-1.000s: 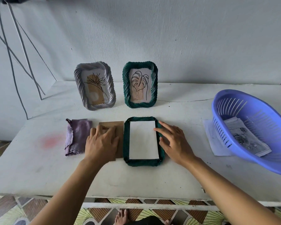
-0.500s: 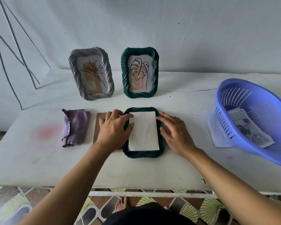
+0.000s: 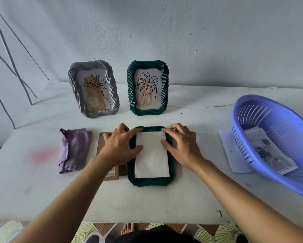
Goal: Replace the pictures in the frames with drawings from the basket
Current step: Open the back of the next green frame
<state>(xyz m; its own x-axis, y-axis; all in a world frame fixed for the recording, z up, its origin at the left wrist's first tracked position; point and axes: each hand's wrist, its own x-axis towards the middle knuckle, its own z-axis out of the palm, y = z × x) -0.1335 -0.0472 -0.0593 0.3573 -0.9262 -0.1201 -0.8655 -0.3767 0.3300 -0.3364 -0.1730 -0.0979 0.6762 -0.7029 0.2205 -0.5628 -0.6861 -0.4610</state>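
Observation:
A dark green frame [image 3: 150,180] lies face down on the white table [image 3: 147,202], with a white sheet [image 3: 151,155] in its back opening. My left hand [image 3: 120,147] rests on the frame's left rim, its fingertips touching the sheet's left edge and top corner. My right hand [image 3: 181,146] touches the sheet's right edge and top right corner. A brown backing board [image 3: 112,173] lies under my left hand. Two frames stand behind: a grey frame [image 3: 93,88] and a green frame [image 3: 148,87], each with a plant picture. The blue basket [image 3: 273,178] at right holds rose drawings [image 3: 268,152].
A folded purple cloth [image 3: 73,149] lies left of the backing board. A white paper [image 3: 233,153] lies under the basket's left rim. A pink stain [image 3: 42,155] marks the table at left. Cables [image 3: 10,67] run down the wall at far left.
My left hand moved right from the backing board onto the frame's left rim and the sheet. My right hand shifted up to the sheet's top right corner. The camera dipped closer.

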